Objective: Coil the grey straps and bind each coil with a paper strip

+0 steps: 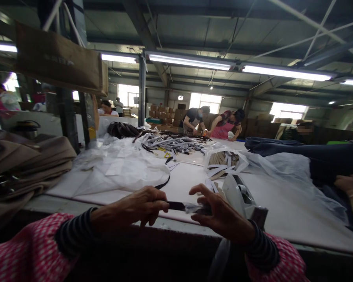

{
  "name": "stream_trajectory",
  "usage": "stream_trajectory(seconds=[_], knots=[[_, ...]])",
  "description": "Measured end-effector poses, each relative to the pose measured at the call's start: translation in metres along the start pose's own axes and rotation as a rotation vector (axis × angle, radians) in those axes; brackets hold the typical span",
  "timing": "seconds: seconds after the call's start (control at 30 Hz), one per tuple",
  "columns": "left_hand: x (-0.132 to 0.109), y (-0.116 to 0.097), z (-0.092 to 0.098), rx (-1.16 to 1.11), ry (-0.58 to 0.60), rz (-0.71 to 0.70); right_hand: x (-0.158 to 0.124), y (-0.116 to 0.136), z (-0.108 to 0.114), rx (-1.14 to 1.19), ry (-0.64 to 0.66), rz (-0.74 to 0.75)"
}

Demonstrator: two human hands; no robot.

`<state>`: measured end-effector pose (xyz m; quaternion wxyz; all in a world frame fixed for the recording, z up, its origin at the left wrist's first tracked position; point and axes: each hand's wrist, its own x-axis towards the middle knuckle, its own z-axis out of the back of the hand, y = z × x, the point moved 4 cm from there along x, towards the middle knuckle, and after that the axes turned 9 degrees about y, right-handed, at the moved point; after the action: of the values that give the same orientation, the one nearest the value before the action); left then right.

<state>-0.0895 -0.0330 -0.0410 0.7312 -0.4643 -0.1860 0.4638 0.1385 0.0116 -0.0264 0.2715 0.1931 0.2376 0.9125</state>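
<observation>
At the far left, a taupe handbag with a metal ring slumps beside loose clear plastic sheeting, and a tangle of straps with yellow clips lies beyond. The left hand is clenched around a black strap, whose thin tail runs up over the white-covered table. The strap's other end, in a clear plastic sleeve, sits under the curled fingers of the right hand, held just over the near table edge. A slip here could drop the strap off that edge, and the tail could snag on the sheeting. A pale object of unclear kind stands just beside the right hand, so a wide move could knock it. Open table lies ahead of both hands, short of a plastic bag of tan strips. Dark fabric and a co-worker's forearm crowd the right edge.
</observation>
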Motion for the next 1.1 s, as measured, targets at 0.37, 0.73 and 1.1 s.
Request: stream_trajectory(seconds=[0.37,0.73,1.1], knots=[[-0.03,-0.017,-0.027,-0.777,0.166,-0.198,0.01,0.02,-0.013,0.016,-0.173,0.283],[0.014,-0.045,-0.014,-0.812,-0.496,-0.328,0.059,0.016,-0.105,1.026,-0.273,0.114],[0.02,0.004,-0.016,-0.19,-0.688,-0.506,0.064,0.019,-0.094,1.014,-0.205,0.099]])
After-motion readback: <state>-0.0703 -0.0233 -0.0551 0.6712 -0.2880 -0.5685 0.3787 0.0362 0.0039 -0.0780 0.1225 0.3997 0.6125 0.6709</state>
